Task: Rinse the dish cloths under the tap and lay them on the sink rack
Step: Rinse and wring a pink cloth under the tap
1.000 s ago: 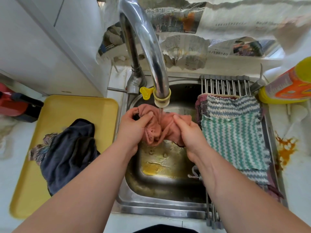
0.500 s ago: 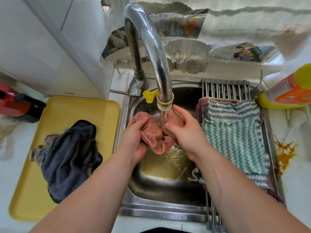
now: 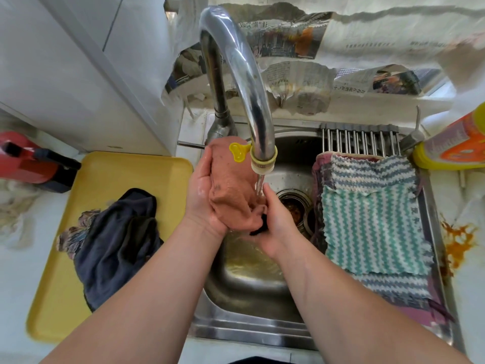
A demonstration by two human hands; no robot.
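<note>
A pink dish cloth [image 3: 231, 187] is bunched between both hands under the running tap [image 3: 262, 158], over the steel sink [image 3: 249, 329]. My left hand [image 3: 202, 198] cups it from the left with the palm turned up. My right hand [image 3: 275, 227] grips its lower end from the right, beside a dark scrap of fabric. Water falls onto the cloth's right side. Several rinsed cloths lie flat on the sink rack [image 3: 362, 140]; the top one is a green-and-white zigzag cloth [image 3: 372, 229]. A dark blue cloth [image 3: 115, 243] lies crumpled on the yellow tray [image 3: 131, 172].
A yellow-and-orange detergent bottle [image 3: 454, 143] stands at the right rim. A red bottle [image 3: 29, 161] lies left of the tray. Newspaper [image 3: 288, 43] covers the wall behind the tap. An orange stain [image 3: 458, 243] marks the counter on the right.
The pink cloth has gone from a wad squeezed between both hands to a longer roll. My left hand opened under it, and my right hand dropped to its lower end.
</note>
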